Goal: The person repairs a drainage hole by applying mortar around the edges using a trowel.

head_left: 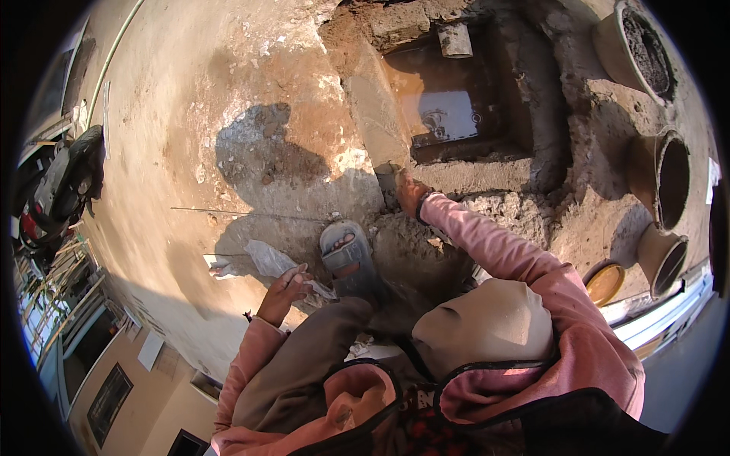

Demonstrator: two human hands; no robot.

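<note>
My right hand (411, 193) reaches down to the near-left corner of a square pit, its fingers closed against the wet grey mortar rim (376, 125). Whatever those fingers may hold is too small and shaded to make out. Brown water (449, 114) stands in the pit and reflects the sky. A short pipe (455, 40) juts in from the far wall. My left hand (285, 294) hangs beside my left knee with its fingers loosely apart and nothing visible in them. Just beyond it, a clear plastic bag (269, 258) lies on the ground by my sandalled foot (346, 254).
Along the right stand a bucket of grey mortar (646, 53) and two round-mouthed vessels (673, 181) (669, 266), with a shallow yellow-brown pan (606, 284) close by. A thin rod (247, 213) lies left of the pit. A motorbike (57, 186) is parked far left.
</note>
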